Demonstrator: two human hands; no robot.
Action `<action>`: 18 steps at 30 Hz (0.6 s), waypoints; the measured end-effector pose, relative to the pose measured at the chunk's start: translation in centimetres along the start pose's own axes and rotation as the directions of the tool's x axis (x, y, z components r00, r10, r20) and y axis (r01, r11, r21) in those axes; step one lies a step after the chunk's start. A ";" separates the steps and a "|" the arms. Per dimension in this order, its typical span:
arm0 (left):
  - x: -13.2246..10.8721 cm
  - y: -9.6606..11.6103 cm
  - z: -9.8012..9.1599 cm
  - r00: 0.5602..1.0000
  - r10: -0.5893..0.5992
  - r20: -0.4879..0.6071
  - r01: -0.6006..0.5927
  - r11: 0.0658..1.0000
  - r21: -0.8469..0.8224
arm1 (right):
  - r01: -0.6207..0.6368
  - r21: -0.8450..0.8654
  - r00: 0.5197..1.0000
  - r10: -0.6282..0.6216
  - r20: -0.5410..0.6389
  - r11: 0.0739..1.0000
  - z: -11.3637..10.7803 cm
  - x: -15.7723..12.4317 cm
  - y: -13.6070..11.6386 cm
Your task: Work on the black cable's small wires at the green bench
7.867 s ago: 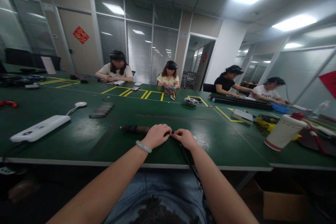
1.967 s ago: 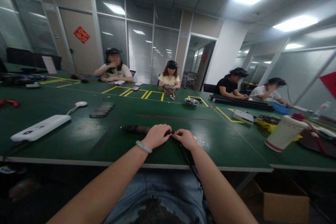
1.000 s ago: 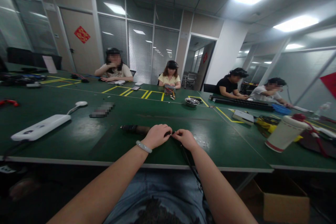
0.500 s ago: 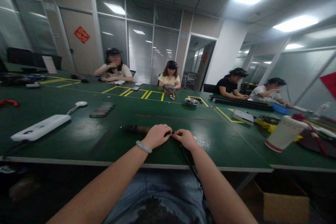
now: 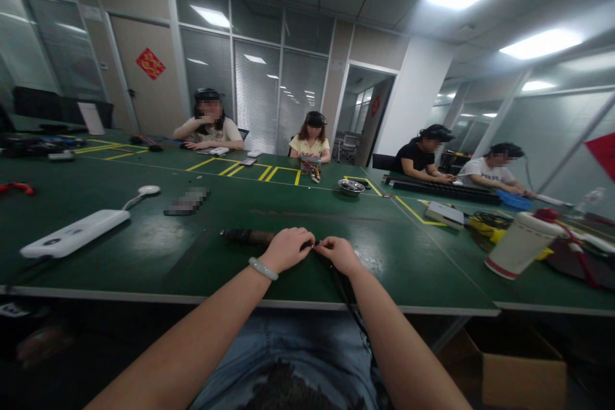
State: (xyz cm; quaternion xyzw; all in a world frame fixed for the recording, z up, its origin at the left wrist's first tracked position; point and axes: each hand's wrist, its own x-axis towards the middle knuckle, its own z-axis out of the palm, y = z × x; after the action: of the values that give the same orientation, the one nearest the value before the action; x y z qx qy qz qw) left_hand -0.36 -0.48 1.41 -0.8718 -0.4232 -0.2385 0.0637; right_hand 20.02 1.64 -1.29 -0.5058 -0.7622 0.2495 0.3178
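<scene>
A dark, cylindrical tool [image 5: 250,238], by its look an electric screwdriver, lies on the green table with its narrow tip toward the left. My left hand [image 5: 289,248] is closed around its rear end, a pale bangle on the wrist. Close beside it, my right hand [image 5: 339,254] pinches the black cord [image 5: 346,295] where it meets the tool's end. A tiny bright spot shows between the fingertips of both hands; what it is cannot be made out. From there the cord drops over the table edge toward my lap.
A white power strip [image 5: 77,234] and a blurred flat object [image 5: 187,201] lie to the left. Ahead stands a metal bowl [image 5: 351,187]. On the right are a white cup [image 5: 521,245], a small box [image 5: 444,213] and a blue basket [image 5: 514,199]. Several people sit around the table.
Both my hands and the tool stay practically where they were. At the far right, a person has brought a raised hand down from the face to the table.
</scene>
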 end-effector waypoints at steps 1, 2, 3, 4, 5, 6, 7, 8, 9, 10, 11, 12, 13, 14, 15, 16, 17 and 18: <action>0.0 0.0 0.0 1.000 0.003 -0.002 -0.003 1.000 -0.001 | 0.004 0.000 1.000 -0.004 -0.001 1.000 0.0 0.0 0.0; 0.0 0.0 0.1 1.000 0.004 -0.003 -0.004 1.000 -0.002 | 0.008 0.000 1.000 -0.008 -0.001 1.000 0.0 0.0 -0.1; 0.0 0.0 0.1 1.000 0.004 -0.004 -0.004 1.000 -0.003 | 0.010 0.000 1.000 -0.010 -0.001 1.000 0.0 0.0 -0.1; 0.0 -0.1 0.2 1.000 0.004 -0.003 -0.004 1.000 -0.005 | 0.009 -0.002 1.000 -0.009 0.000 1.000 -0.1 0.0 -0.1; 0.0 -0.1 0.2 1.000 0.000 -0.003 -0.001 1.000 -0.005 | 0.007 -0.004 1.000 -0.007 0.001 1.000 -0.1 0.0 -0.1; 0.0 -0.1 0.2 1.000 -0.005 -0.003 0.005 1.000 -0.004 | 0.005 -0.004 1.000 -0.005 0.003 1.000 -0.1 0.0 -0.1; 0.0 -0.1 0.2 1.000 -0.012 -0.003 0.012 1.000 0.000 | 0.002 -0.002 1.000 -0.002 0.002 1.000 -0.1 0.0 -0.1; 0.0 -0.1 0.2 1.000 -0.020 -0.002 0.020 1.000 0.003 | 0.000 0.000 1.000 0.000 0.001 1.000 0.0 0.0 -0.1; 0.0 -0.1 0.2 1.000 -0.027 -0.001 0.027 1.000 0.007 | -0.003 0.003 1.000 0.003 0.001 1.000 0.0 0.0 -0.1; 0.1 -0.1 0.2 0.999 -0.032 0.001 0.032 0.999 0.009 | -0.006 0.006 1.000 0.006 0.002 1.000 0.0 0.0 -0.2; 0.1 0.0 0.1 0.999 -0.035 0.002 0.035 0.999 0.009 | -0.009 0.007 1.000 0.009 0.001 1.000 0.0 -0.1 -0.2; 0.1 0.0 0.0 0.999 -0.032 0.004 0.032 0.999 0.007 | -0.012 0.008 1.000 0.012 0.002 1.000 -0.1 -0.1 -0.2; 0.1 0.0 0.0 1.000 -0.029 0.004 0.029 1.000 0.003 | -0.012 0.008 1.000 0.012 0.004 1.000 -0.1 -0.1 -0.3; 0.1 0.0 -0.1 1.000 -0.024 0.003 0.024 1.000 0.000 | -0.012 0.009 1.000 0.012 0.006 1.000 -0.1 -0.1 -0.3; 0.1 0.0 -0.1 1.000 -0.019 0.001 0.019 1.000 -0.003 | -0.011 0.008 1.000 0.010 0.006 1.000 -0.1 -0.2 -0.4; 0.1 0.0 -0.1 1.000 -0.016 -0.001 0.016 1.000 -0.005 | -0.008 0.006 1.000 0.008 0.005 1.000 -0.1 -0.2 -0.4; 0.1 0.0 0.0 1.000 -0.015 -0.003 0.015 1.000 -0.006 | -0.004 0.004 1.000 0.004 0.004 1.000 -0.1 -0.2 -0.4; 0.1 0.0 0.0 1.000 -0.015 -0.005 0.015 1.000 -0.006 | 0.000 0.003 1.000 0.000 0.001 1.000 -0.1 -0.1 -0.3</action>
State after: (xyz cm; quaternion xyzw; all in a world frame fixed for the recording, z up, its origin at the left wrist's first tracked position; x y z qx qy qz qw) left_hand -0.32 -0.43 1.45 -0.8682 -0.4288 -0.2425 0.0605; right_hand 19.94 1.40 -1.00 -0.5052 -0.7619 0.2507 0.3183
